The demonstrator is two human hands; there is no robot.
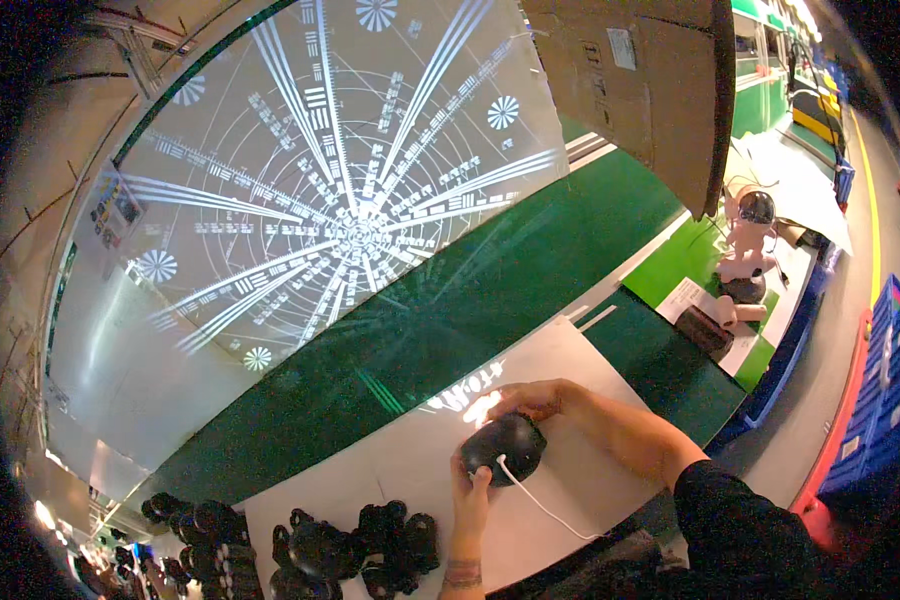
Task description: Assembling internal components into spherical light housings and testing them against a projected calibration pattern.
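A black rounded projector [515, 445] with a white cable [545, 508] plugged into its near face sits over the white tabletop [595, 385] in front of me. My left hand [470, 488] grips its left side, the thumb lying on the near face. Around the far right side curls my right hand [535, 399], its fingertips partly hidden and brightly lit by the beam. Light spills onto the white top just beyond the projector. On the pale screen [205, 150] ahead shows a white test pattern of rings, radiating lines and small pinwheels.
Several black rounded devices [320, 550] crowd the table at the lower left. A large cardboard box [640, 80] rises at the upper right. Beyond it, another person's hands [742, 268] are at a green-topped bench with a dark object [705, 332]. Blue crates [865, 420] line the far right.
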